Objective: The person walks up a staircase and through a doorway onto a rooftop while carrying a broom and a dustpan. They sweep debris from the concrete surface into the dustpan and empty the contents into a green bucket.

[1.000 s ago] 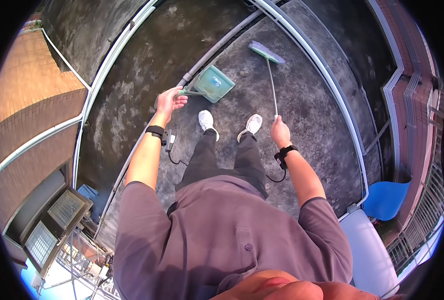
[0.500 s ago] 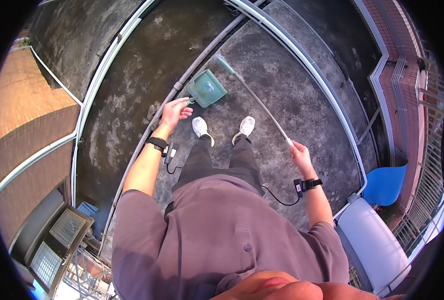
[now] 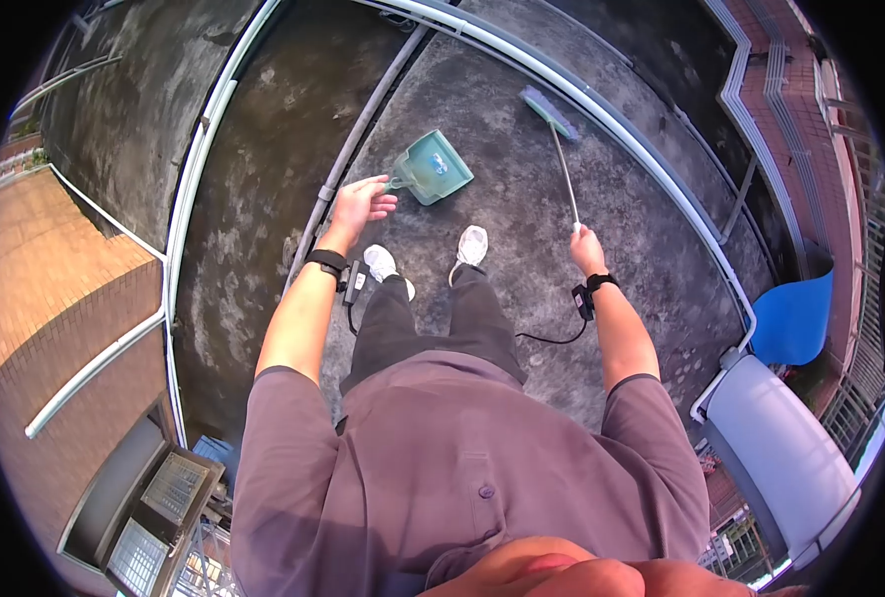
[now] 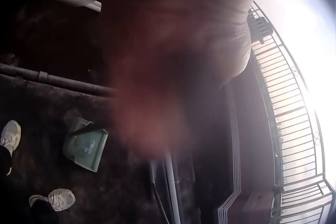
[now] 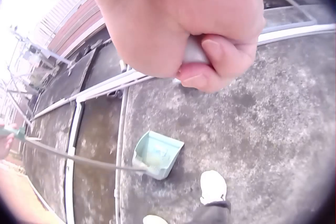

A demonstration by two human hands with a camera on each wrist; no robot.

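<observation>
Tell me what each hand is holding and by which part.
The left hand grips the green dustpan by the end of its long handle. The right hand grips the broom at the top end of its pole.

Broom [image 3: 560,149] head back out from beside the dustpan [image 3: 433,167] toward the white rail, right hand [image 3: 588,251] raised.

A green dustpan [image 3: 433,167] rests on the concrete beside a long-handled broom [image 3: 562,154].
</observation>
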